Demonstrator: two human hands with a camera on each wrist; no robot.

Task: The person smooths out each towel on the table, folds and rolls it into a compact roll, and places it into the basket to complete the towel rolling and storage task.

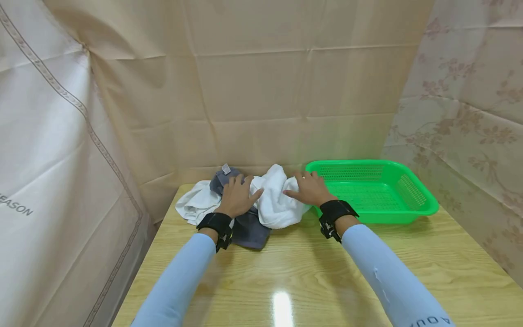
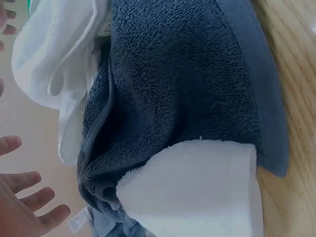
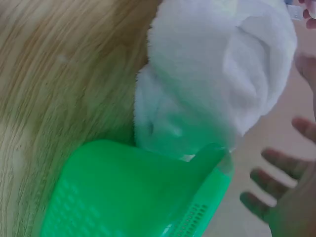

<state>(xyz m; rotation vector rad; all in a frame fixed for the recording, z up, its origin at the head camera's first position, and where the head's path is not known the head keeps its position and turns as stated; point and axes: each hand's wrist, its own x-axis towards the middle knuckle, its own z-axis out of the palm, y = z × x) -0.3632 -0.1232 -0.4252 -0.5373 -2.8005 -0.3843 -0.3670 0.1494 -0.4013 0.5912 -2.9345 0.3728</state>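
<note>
A crumpled heap of terry towels lies at the back of the table. In it are a dark grey towel (image 2: 182, 74), a white towel (image 1: 278, 200) on the right and another white towel (image 1: 199, 201) on the left. Above the grey towel my left hand (image 1: 237, 196) hovers with its fingers spread, holding nothing. My right hand (image 1: 311, 188) is over the right edge of the white towel, beside the green basket's corner, its fingers apart and nothing gripped. Both wrist views show the fingers clear of the cloth.
The green plastic basket (image 1: 416, 212) with perforated walls stands right of the towels, its left corner against the white towel in the right wrist view. A beige cloth curtain (image 1: 253, 91) hangs behind the wooden table (image 1: 282, 272); more fabric hangs on both sides.
</note>
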